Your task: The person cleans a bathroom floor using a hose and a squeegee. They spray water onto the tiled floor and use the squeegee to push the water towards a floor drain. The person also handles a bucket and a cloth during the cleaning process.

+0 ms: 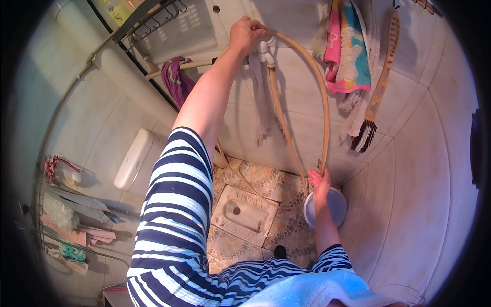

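My left hand (248,33) is raised at the tiled wall, its fingertips closed on the upper part of a beige flexible hose (321,80). From there the hose arches right and drops to my right hand (321,183). It passes between the thumb and the outstretched fingers, and its lower end is hidden. Under my right hand stands a round bucket (338,215), partly covered by my forearm. A white tap fitting (266,53) sits just below my left hand. Another tan hose length (282,115) hangs from that fitting towards the floor.
A squat toilet (245,215) is set in the pebble-patterned floor. On the wall hang a colourful towel (351,53), a long-handled brush (378,92) and a purple cloth (177,78) on a pipe. A white cistern (134,159) and a hook rack (159,21) are at left.
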Tool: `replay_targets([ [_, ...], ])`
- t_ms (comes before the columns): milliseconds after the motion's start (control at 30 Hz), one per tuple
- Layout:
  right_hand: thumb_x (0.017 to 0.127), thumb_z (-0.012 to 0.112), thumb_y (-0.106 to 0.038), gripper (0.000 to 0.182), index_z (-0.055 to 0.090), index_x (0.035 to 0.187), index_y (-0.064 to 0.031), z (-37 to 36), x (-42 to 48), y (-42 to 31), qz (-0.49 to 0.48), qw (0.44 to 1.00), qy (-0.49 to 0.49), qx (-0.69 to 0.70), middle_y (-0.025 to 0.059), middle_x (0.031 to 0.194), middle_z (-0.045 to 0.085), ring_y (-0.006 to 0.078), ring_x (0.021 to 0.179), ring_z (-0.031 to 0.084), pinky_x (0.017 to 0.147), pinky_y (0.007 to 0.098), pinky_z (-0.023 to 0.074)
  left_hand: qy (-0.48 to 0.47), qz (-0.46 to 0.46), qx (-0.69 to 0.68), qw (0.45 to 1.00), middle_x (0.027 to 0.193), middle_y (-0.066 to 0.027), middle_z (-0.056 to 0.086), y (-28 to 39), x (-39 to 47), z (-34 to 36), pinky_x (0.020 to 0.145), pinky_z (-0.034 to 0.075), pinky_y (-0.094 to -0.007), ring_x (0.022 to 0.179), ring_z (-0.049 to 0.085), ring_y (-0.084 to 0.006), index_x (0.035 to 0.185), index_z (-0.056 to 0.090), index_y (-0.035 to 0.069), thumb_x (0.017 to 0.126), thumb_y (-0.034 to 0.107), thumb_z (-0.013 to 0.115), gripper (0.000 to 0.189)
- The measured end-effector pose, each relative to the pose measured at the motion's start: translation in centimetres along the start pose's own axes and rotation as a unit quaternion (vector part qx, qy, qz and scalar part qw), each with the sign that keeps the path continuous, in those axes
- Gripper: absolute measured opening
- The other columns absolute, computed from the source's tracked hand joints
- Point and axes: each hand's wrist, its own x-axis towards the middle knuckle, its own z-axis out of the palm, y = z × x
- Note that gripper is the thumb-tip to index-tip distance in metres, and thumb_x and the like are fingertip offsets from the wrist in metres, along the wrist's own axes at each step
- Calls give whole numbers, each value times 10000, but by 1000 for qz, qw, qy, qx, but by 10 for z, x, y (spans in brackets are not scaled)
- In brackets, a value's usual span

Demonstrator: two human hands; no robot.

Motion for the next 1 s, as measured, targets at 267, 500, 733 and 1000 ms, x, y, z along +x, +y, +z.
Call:
replay_targets([
  [267,906,362,-428,395,486,894,-53,-46,18,4,61,998,29,-10,212,884,605,278,806,636,608,315,504,-136,-76,-133,979,817,-89,626,-46,-12,-4,691,486,-305,758,613,-198,852,670,41,695,-57,539,227],
  [500,896,394,-219,211,541,886,-68,-77,-17,-35,-23,999,22,-31,56,740,597,145,686,600,598,252,449,-191,-230,-75,951,937,-92,620,21,-35,-26,736,500,-309,836,602,-202,1100,540,-34,883,109,465,270],
  [733,819,441,-98,225,463,1041,-75,-85,-36,-57,-70,964,-13,-255,53,826,588,144,731,611,640,244,450,48,114,184,975,973,-66,589,-35,-94,-47,786,440,-299,966,544,-214,1014,626,112,846,111,509,205],
  [1000,801,454,0,152,449,934,-74,-74,-45,-15,-76,964,-14,-255,38,740,540,106,630,575,509,195,414,-26,-163,-88,982,1037,-75,596,-23,-143,-17,790,437,-280,940,559,-175,1094,579,35,824,104,577,278],
])
